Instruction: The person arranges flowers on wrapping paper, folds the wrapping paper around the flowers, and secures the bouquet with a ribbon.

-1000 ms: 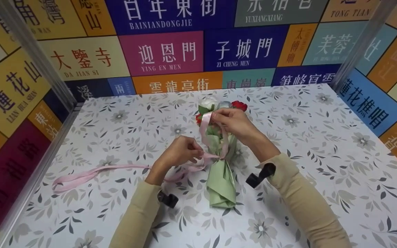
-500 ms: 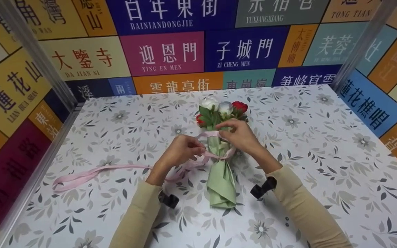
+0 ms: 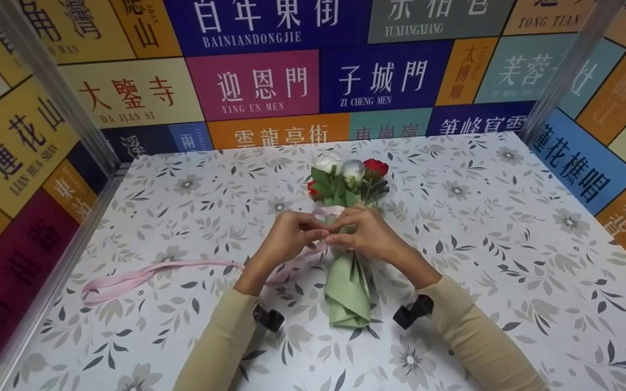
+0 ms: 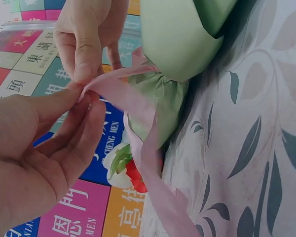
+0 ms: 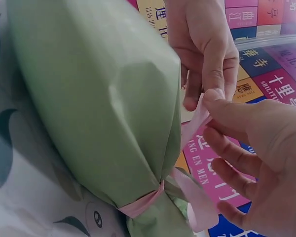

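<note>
A bouquet in pale green wrapping paper (image 3: 348, 296) lies on the table, flower heads away from me. White roses (image 3: 328, 163), a red rose (image 3: 376, 168) and green leaves show at its top. A pink ribbon (image 4: 145, 163) is cinched around the wrapping's gathered waist. My left hand (image 3: 286, 239) pinches the ribbon between thumb and fingers, just left of the bouquet. Reaching over the wrapping, my right hand (image 3: 371, 234) meets it, thumb and fingertip pinching the ribbon at the same spot. A ribbon loop (image 5: 195, 197) hangs beside the waist; the exact crossing is hidden by fingers.
The ribbon's long tail (image 3: 128, 279) trails leftward over the floral-patterned tabletop (image 3: 487, 239). Panels with coloured signs (image 3: 258, 84) stand behind and at both sides. Each wrist bears a small black camera mount (image 3: 414, 313).
My right hand has come down from near the flower heads, lowering the ribbon loop, and now meets the left hand. The left hand has barely shifted; the bouquet stays in place.
</note>
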`<state>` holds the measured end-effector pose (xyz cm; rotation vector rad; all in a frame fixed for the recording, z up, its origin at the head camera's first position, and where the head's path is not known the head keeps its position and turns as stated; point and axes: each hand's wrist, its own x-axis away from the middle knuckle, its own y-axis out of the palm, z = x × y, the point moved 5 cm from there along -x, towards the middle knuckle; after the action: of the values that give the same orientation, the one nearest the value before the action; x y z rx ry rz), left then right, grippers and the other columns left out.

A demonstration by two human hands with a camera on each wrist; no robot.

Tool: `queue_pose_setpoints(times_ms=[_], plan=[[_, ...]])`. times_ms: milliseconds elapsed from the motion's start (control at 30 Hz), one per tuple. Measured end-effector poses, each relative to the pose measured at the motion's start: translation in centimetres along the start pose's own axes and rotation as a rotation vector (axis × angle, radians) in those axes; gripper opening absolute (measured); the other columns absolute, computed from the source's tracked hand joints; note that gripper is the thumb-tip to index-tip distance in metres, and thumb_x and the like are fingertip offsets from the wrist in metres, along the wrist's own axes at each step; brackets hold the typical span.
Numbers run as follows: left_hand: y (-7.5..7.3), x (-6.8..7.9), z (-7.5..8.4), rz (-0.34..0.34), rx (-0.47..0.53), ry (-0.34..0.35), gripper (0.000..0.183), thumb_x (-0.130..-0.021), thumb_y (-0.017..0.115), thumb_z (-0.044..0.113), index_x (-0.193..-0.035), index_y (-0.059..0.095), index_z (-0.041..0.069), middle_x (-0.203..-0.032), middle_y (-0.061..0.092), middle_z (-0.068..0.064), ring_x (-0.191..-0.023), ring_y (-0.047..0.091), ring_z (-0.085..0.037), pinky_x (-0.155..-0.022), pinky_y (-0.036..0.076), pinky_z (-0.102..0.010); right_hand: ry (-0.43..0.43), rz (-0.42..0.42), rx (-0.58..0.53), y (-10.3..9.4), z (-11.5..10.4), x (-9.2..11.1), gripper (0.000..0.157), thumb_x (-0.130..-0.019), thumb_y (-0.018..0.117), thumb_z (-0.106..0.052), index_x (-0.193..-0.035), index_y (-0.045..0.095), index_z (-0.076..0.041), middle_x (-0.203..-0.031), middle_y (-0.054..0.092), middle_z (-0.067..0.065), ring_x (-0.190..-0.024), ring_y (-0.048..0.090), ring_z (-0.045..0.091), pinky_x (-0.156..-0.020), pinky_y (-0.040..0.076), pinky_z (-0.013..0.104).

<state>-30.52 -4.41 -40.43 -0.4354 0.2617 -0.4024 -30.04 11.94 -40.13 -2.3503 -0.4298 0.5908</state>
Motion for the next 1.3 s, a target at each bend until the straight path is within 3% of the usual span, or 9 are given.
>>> queue_pose_setpoints(times_ms=[300, 433, 533, 700, 800, 933, 1033, 1200, 1300], plan=[[-0.2, -0.2, -0.3, 0.052, 0.059, -0.038, 0.019, -0.094, 0.068, 0.011, -0.107, 0.073, -0.002, -0.094, 0.076, -0.019, -0.084, 0.074, -0.033, -0.066, 0.061, -0.034, 0.089, 0.013, -0.084, 0.0, 1.3, -0.2, 0.013, -0.087, 0.079, -0.024, -0.093, 0.082, -0.013, -0.091, 0.076, 0.003, -0.095, 0.063, 0.017, -0.089, 0.056, 0.039], [-0.5, -0.6, -0.9, 0.08, 0.028, -0.071, 0.018, -0.097, 0.065, 0.013, -0.102, 0.076, -0.001, -0.093, 0.075, -0.02, -0.084, 0.073, -0.033, -0.069, 0.061, -0.042, 0.111, 0.04, -0.102, -0.3, 1.5, -0.3, 0.013, -0.089, 0.077, -0.021, -0.095, 0.081, -0.009, -0.097, 0.073, 0.008, -0.097, 0.062, 0.019, -0.093, 0.057, 0.041], [-0.6, -0.8, -1.7, 0.084, -0.035, -0.11, 0.02, -0.098, 0.065, 0.015, -0.1, 0.076, -0.001, -0.09, 0.074, -0.02, -0.081, 0.071, -0.033, -0.066, 0.06, -0.038, 0.096, 0.053, -0.09, -0.4, 1.5, -0.4, 0.013, -0.089, 0.076, -0.02, -0.094, 0.08, -0.008, -0.097, 0.072, 0.009, -0.097, 0.06, 0.019, -0.092, 0.057, 0.04], [-1.3, -0.4, -3.7, 0.12, -0.193, -0.235, 0.015, -0.094, 0.069, 0.014, -0.098, 0.074, 0.001, -0.088, 0.074, -0.013, -0.069, 0.065, -0.018, -0.062, 0.05, -0.025, 0.049, 0.073, -0.042, -0.4, 1.4, -0.7, 0.013, -0.088, 0.078, -0.021, -0.092, 0.081, -0.01, -0.093, 0.074, 0.008, -0.093, 0.058, 0.022, -0.089, 0.051, 0.043], [-1.9, -0.3, -4.7, 0.126, -0.239, -0.341, 0.022, -0.092, 0.072, 0.016, -0.107, 0.069, 0.001, -0.091, 0.072, -0.013, -0.071, 0.059, -0.013, -0.067, 0.049, -0.027, 0.029, 0.092, -0.025, -0.5, 1.4, -0.6, 0.012, -0.087, 0.078, -0.021, -0.09, 0.081, -0.01, -0.09, 0.076, 0.007, -0.093, 0.058, 0.025, -0.088, 0.047, 0.046], [-2.6, -0.8, -5.4, 0.089, -0.266, -0.437, 0.037, -0.092, 0.073, 0.021, -0.121, 0.06, 0.002, -0.098, 0.069, -0.015, -0.079, 0.057, -0.017, -0.079, 0.05, -0.034, 0.033, 0.095, -0.022, -0.6, 1.6, -0.4, 0.012, -0.087, 0.078, -0.022, -0.089, 0.08, -0.01, -0.09, 0.076, 0.006, -0.096, 0.057, 0.025, -0.09, 0.045, 0.049], [-2.9, -1.7, -5.5, 0.059, -0.296, -0.439, 0.04, -0.093, 0.072, 0.021, -0.125, 0.059, 0.002, -0.111, 0.069, -0.018, -0.093, 0.062, -0.022, -0.09, 0.051, -0.037, 0.038, 0.086, -0.016, -0.7, 1.8, -0.3, 0.012, -0.088, 0.078, -0.023, -0.09, 0.081, -0.011, -0.093, 0.076, 0.006, -0.097, 0.057, 0.023, -0.091, 0.045, 0.046], [-2.7, -3.3, -5.7, 0.015, -0.341, -0.37, 0.037, -0.093, 0.071, 0.019, -0.124, 0.065, 0.0, -0.128, 0.066, -0.021, -0.118, 0.062, -0.032, -0.102, 0.049, -0.041, 0.064, 0.057, -0.012, -0.7, 1.9, -0.3, 0.013, -0.088, 0.078, -0.025, -0.091, 0.081, -0.013, -0.102, 0.075, 0.007, -0.105, 0.059, 0.023, -0.094, 0.046, 0.042], [-2.6, -4.0, -6.1, -0.005, -0.369, -0.36, 0.033, -0.094, 0.07, 0.018, -0.12, 0.068, -0.001, -0.126, 0.067, -0.02, -0.109, 0.065, -0.029, -0.094, 0.052, -0.035, 0.083, 0.044, -0.007, -0.6, 2.0, -0.3, 0.014, -0.088, 0.078, -0.025, -0.091, 0.081, -0.012, -0.105, 0.073, 0.008, -0.108, 0.06, 0.025, -0.096, 0.048, 0.045]])
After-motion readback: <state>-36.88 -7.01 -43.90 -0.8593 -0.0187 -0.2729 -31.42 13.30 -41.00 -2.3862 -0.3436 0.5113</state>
